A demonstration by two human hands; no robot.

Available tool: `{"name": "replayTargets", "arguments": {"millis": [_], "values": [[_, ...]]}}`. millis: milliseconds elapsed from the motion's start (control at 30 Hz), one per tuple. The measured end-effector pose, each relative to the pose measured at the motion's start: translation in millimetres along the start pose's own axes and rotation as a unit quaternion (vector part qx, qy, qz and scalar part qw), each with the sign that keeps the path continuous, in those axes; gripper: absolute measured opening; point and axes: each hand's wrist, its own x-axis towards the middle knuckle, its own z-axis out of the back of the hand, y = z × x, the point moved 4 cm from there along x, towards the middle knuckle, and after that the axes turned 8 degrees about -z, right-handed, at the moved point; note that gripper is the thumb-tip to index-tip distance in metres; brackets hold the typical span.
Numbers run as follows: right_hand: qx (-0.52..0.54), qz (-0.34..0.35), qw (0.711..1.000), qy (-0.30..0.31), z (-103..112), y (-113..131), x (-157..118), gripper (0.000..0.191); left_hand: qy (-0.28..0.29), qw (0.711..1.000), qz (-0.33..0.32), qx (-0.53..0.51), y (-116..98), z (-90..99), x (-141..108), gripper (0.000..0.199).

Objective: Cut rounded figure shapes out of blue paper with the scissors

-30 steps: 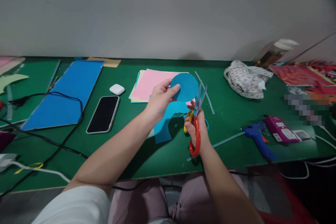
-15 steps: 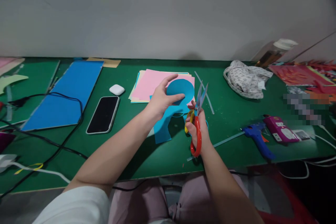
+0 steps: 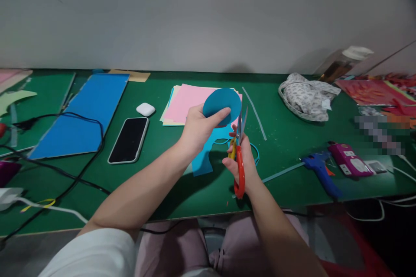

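My left hand (image 3: 201,125) pinches a round blue paper disc (image 3: 218,100), thumb on top and the other fingers hidden beneath. In my right hand (image 3: 248,162) is a pair of scissors (image 3: 239,160) with red and yellow handles, blades slightly apart and pointing away from me. The blades are close to the disc's right edge; whether they touch it I cannot tell. Below the hands lie blue paper offcuts (image 3: 202,163) and a thin curled blue strip (image 3: 258,152). Behind the disc rests a stack of pink, cream and blue paper sheets (image 3: 182,104).
To the left are a phone (image 3: 129,140), a white earbud case (image 3: 146,109), a blue board (image 3: 82,117) and black cables (image 3: 78,177). On the right lie a blue glue gun (image 3: 323,173), a purple case (image 3: 350,160), a patterned cloth (image 3: 305,97) and a bottle (image 3: 346,62).
The left hand has closed its grip on the disc and tilted it up slightly. The scissors have shifted left toward the disc, and their blades have swung left.
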Motion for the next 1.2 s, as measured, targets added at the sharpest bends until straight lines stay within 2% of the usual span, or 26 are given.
{"name": "replayTargets", "arguments": {"millis": [233, 700, 1100, 1200], "values": [[-0.002, 0.01, 1.0, -0.004, -0.8, 2.1, 0.0, 0.087, 0.025, 1.0, 0.017, -0.003, -2.9, -7.2, -5.5, 0.032], [-0.022, 0.014, 0.999, -0.023, 3.9, 7.5, -0.5, 0.074, 0.053, 0.998, 0.043, -0.017, 4.4, -13.4, -8.5, 0.033], [0.013, -0.004, 1.0, -0.019, 2.5, -0.1, -1.5, 0.07, 0.055, 0.998, 0.031, -0.009, 5.1, -14.3, -8.4, 0.03], [0.033, -0.02, 0.999, -0.029, 1.7, -1.4, -1.6, 0.075, 0.052, 0.998, 0.034, -0.007, 5.3, -14.7, -8.9, 0.03]]}}
